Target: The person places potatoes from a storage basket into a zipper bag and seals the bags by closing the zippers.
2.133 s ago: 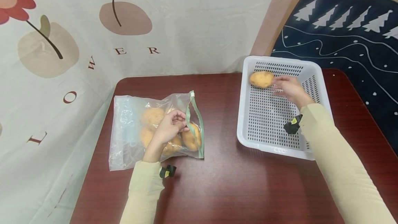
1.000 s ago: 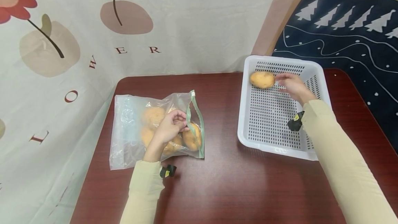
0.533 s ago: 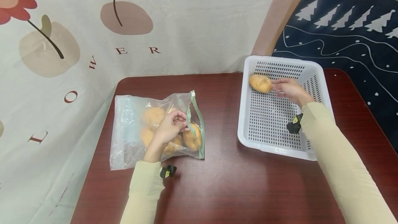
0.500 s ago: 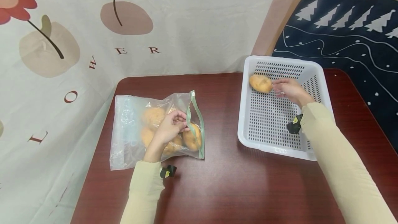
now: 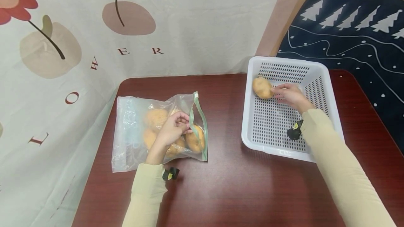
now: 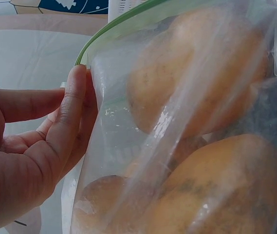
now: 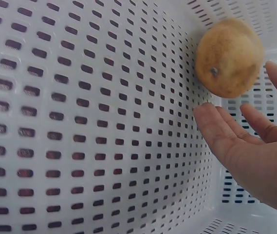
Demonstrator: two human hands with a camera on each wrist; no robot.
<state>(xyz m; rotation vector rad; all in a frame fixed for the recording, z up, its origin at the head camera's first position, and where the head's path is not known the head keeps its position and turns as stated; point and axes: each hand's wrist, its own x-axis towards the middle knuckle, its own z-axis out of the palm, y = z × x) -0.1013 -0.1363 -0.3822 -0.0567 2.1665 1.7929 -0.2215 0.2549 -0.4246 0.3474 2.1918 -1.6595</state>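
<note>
A clear zip bag (image 5: 126, 150) with a green closure lies on the table, several potatoes (image 5: 156, 118) inside it. My left hand (image 5: 170, 130) holds the bag by the rim of its mouth; in the left wrist view its fingertips meet the plastic just below the green strip. One potato (image 5: 262, 88) sits at the far left of the white perforated basket (image 5: 246, 122). Beside it is my right hand (image 5: 290, 95), fingers extended and loosely spread. The right wrist view shows these fingers (image 7: 211, 117) close to the potato, not wrapped around it.
The dark red wooden table (image 5: 221, 185) carries the bag at left and the basket at right. Behind it hangs a pale printed curtain (image 5: 202, 27), with a navy tree-patterned cloth (image 5: 341, 38) at the right.
The potato in the basket has turned and shifted slightly nearer, now showing a rounder side. My right hand has moved left and nearer with it. My left hand and the bag stay put.
</note>
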